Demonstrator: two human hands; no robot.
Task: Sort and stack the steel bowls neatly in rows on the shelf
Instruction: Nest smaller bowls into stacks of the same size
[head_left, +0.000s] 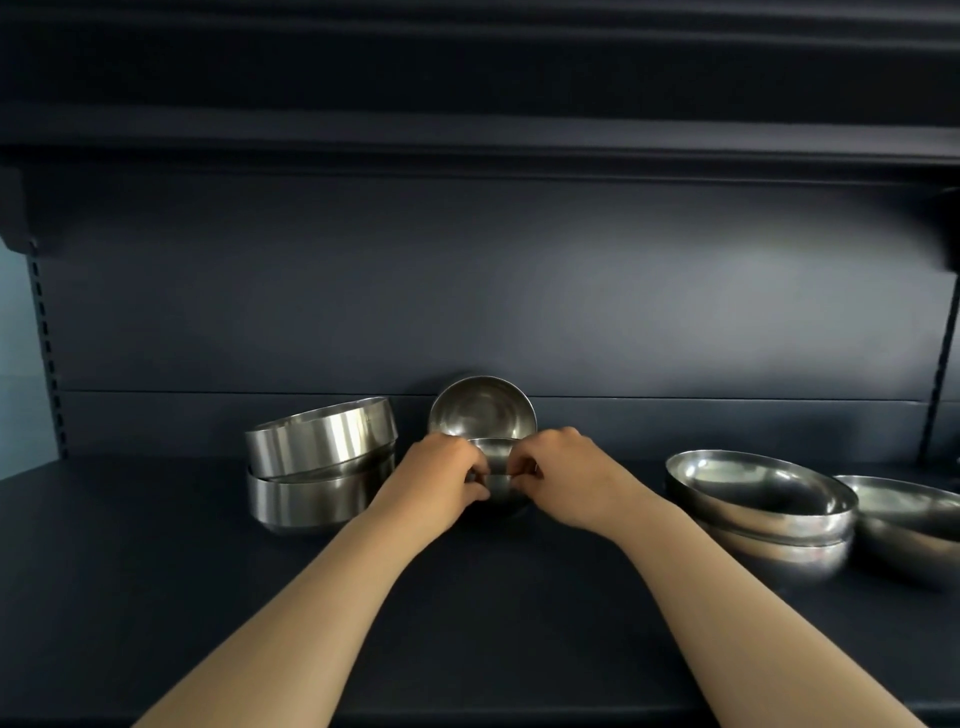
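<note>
**A:** Down at the middle of the dark shelf (467, 597), both hands are on one small steel bowl (500, 480). The left hand (444, 475) has it from the left, the right hand (563, 475) from the right.

**B:** And the grip?

**A:** Fingers curled on both sides, clamped onto the small bowl's rim and wall. The left fingers (480, 475) pinch just under the rim; the right fingers (522, 475) hook over it. The bowl sits upright, low over the shelf, though whether it touches the surface, I cannot tell, since the hands hide its base.

**B:** What's right behind it?

**A:** A tilted round bowl (482, 408), propped on its edge against the back panel (467, 286), its hollow facing the camera. It stands just behind the held bowl.

**B:** And off to the left?

**A:** A straight-walled stack (319, 467), two deep bowls nested, the upper one sitting crooked, tipped up on its right side. It's near the left hand but apart from it.

**B:** To the right?

**A:** A wide shallow stack (761, 512), two bowls, well apart from the right hand. Just beside that, another wide bowl (909, 525) runs off the frame's right edge. Both forearms reach in from the bottom, bare.
</note>
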